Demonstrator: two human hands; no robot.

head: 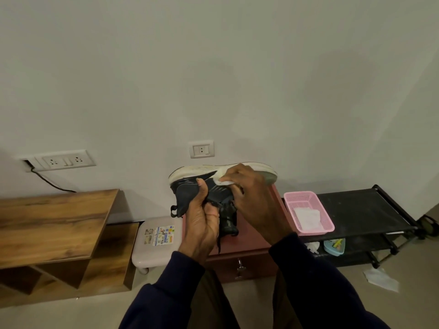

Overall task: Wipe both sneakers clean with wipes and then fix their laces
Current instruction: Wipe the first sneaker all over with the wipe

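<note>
**Sneaker Held Sole-Up, Wipe on Its Side**

The dark sneaker [190, 193] was in the air above the reddish cabinet [247, 243], white sole turned upward. The left hand [202, 224] gripped its upper, fingers curled in and thumb pressed on the side. The right hand [251, 198] held a white wipe [224, 182] against the sneaker's side just under the sole, its fingers bunched on it.

The likely trouble was the loose lace [219, 243] hanging below the left hand, which could drag or snag on the cabinet. A one-handed hold on soft fabric could also let the shoe twist under hard rubbing. More wipes [306, 218] lay in the pink basket [299, 194] on the black rack [361, 207].

The only writing was a sticker [161, 235] on the pale stool [152, 252] (too small to read with confidence).
</note>
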